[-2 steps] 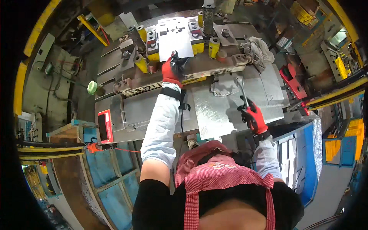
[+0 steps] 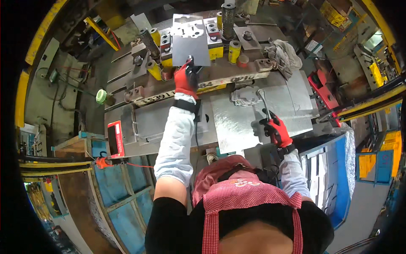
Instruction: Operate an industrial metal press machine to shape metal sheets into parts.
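Observation:
My left hand [image 2: 186, 78], in a red and black glove, pinches the near edge of a flat metal sheet [image 2: 191, 50] over the yellow and steel die. Holes and notches are cut through the sheet's far end. In my right hand [image 2: 277, 130], gloved the same way, is a long metal tool [image 2: 264, 101] with a rounded head, resembling a wrench; its exact kind is unclear. The tool's head lies close to a small stack of cut metal plates [image 2: 245, 96] on a large bright metal sheet [image 2: 234, 127].
Yellow cylinders [image 2: 234, 51] and coil-covered posts [image 2: 228, 23] stand around the die. A grey rag [image 2: 284, 55] lies at the right. Further metal sheets [image 2: 163, 118] and a red-edged dark panel [image 2: 115, 139] are on the near left. A blue bin [image 2: 340, 182] stands beside me.
The sheet in my left hand has tilted, losing its bright glare, and its far end has shifted up and slightly left. My left hand moved slightly left; my right hand and tool shifted slightly left.

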`<state>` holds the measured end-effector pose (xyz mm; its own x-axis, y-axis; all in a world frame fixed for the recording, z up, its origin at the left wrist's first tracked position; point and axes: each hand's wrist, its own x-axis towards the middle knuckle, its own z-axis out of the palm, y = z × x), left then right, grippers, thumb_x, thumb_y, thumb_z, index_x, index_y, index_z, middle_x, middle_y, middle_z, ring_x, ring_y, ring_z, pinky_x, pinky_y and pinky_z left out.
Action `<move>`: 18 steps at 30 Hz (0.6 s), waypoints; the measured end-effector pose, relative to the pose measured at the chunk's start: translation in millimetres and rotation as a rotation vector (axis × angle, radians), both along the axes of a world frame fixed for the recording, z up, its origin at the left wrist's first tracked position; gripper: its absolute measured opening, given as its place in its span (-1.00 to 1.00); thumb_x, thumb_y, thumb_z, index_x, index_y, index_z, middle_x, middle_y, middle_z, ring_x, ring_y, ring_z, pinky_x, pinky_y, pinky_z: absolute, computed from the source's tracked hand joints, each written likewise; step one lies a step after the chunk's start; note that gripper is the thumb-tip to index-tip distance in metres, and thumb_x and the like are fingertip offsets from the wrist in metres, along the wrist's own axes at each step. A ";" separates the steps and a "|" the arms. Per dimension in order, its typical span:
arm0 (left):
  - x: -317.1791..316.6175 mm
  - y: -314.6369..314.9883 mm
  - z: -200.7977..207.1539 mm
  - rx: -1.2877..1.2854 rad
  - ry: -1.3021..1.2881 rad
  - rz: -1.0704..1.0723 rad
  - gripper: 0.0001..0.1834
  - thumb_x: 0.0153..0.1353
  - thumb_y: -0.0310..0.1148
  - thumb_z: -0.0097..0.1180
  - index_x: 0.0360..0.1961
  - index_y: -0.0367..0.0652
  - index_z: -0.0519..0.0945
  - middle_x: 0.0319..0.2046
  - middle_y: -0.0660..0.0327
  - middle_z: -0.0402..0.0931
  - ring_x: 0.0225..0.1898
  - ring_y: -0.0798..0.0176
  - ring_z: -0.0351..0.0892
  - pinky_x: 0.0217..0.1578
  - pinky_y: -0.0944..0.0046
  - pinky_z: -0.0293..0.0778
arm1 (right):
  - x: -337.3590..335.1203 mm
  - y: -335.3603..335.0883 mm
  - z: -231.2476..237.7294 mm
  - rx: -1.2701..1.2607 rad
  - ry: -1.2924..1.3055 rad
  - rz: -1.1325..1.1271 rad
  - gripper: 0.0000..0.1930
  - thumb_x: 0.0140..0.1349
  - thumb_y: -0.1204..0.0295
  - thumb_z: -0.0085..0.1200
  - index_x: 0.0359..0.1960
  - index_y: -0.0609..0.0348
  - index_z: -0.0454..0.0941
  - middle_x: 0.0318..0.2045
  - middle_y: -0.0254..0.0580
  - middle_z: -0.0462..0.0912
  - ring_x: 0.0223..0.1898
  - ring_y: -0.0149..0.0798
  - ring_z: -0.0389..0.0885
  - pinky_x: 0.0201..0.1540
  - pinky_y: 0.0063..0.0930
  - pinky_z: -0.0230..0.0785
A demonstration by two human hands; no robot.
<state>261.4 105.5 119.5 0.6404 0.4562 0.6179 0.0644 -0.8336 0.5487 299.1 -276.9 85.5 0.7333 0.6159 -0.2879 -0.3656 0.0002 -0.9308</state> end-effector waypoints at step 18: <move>-126.2 13.1 140.7 -0.094 0.655 -0.552 -0.76 0.02 -0.33 -0.02 -0.27 -0.11 0.56 -0.32 0.26 0.51 -0.22 0.23 0.38 -0.14 0.30 0.26 | -31.1 45.2 112.8 -0.052 -1.100 0.591 -0.26 -0.15 0.48 0.16 0.18 0.18 0.16 -0.27 -0.09 0.40 -0.49 -0.22 0.47 -0.31 -0.41 0.34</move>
<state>135.3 118.6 260.2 0.9998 0.0055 0.0214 -0.0087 -0.7921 0.6104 268.0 -231.7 198.4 0.2159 0.9390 0.2676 0.6738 0.0551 -0.7369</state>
